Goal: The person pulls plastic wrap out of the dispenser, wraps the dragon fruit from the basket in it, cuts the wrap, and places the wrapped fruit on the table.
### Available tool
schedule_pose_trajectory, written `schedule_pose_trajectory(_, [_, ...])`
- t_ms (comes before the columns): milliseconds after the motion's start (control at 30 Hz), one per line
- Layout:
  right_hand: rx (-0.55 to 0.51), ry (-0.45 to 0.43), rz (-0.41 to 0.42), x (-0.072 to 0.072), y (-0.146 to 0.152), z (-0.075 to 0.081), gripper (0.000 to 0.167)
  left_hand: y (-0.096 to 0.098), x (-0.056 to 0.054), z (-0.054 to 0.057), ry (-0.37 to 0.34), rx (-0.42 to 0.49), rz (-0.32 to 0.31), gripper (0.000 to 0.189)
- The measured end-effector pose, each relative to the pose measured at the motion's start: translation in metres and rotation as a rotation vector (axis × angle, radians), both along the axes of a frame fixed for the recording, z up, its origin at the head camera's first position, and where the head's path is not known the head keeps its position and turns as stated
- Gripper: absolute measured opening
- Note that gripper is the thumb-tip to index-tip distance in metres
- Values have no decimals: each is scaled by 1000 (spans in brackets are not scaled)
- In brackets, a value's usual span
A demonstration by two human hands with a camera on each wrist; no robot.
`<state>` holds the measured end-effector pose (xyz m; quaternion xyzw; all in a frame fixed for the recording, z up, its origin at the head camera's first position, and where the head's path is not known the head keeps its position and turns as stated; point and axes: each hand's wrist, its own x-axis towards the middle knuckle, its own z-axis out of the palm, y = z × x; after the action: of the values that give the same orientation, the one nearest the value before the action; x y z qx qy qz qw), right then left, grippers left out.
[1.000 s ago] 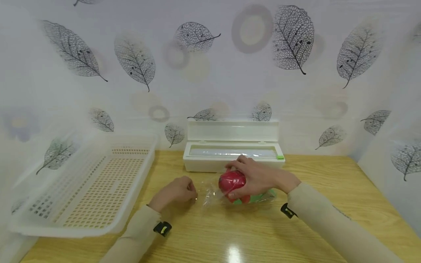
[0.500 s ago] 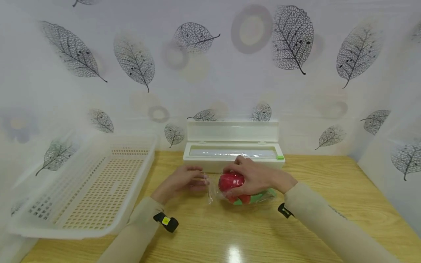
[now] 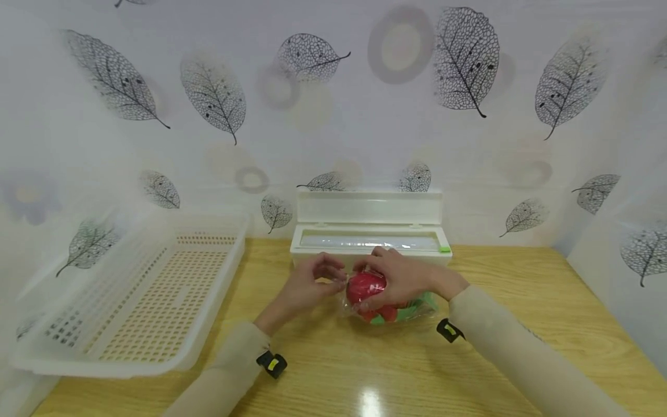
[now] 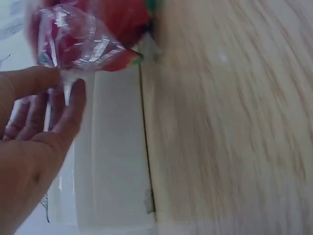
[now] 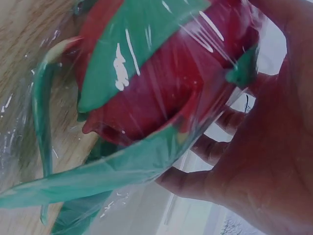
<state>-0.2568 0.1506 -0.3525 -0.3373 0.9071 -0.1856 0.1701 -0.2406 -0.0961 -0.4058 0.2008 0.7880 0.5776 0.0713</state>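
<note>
A red dragon fruit (image 3: 367,286) with long green scales (image 5: 122,161) lies on its side on the table, under clear cling film (image 4: 93,46). Curled over it from the right, my right hand (image 3: 398,281) grips the fruit through the film. My left hand (image 3: 307,286) is at the fruit's left end, where thumb and forefinger pinch a gathered edge of the film in the left wrist view. Its other fingers are bent behind. Part of the fruit is hidden beneath the right hand.
Just behind the hands stands a white cling film dispenser (image 3: 312,262), its lid (image 3: 370,207) raised and a film roll (image 3: 365,241) inside. A white perforated basket (image 3: 151,368) sits at the left. A leaf-patterned sheet (image 3: 344,133) hangs behind the wooden table (image 3: 323,376).
My left hand has opened, moved right to the film's loose left end and taken hold of it. That film is now drawn in against the fruit. The right hand keeps its grip.
</note>
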Motion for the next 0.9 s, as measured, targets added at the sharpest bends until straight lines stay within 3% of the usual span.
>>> schedule_pose_trajectory(200, [-49,-82,11,-9,1,1,72,-1,5,-2,307,-90,-78,22])
schedule_pose_trajectory(467, [-85,-142,19,-15,4,2,69,-10,15,-1,550,-287,-250,62])
schedule_pose_trajectory(567, [-89,-158,10,-15,4,3,70,-7,16,-1,621,-340,-250,55])
schedule_pose_trajectory(733, [-115,-194,-20,-14,6,3,73,-6,12,1,602,-279,-209,32])
schedule_pose_trajectory(900, [-164,-203,-58,-13,15,2,76,-6,6,2,509,-171,-228,20])
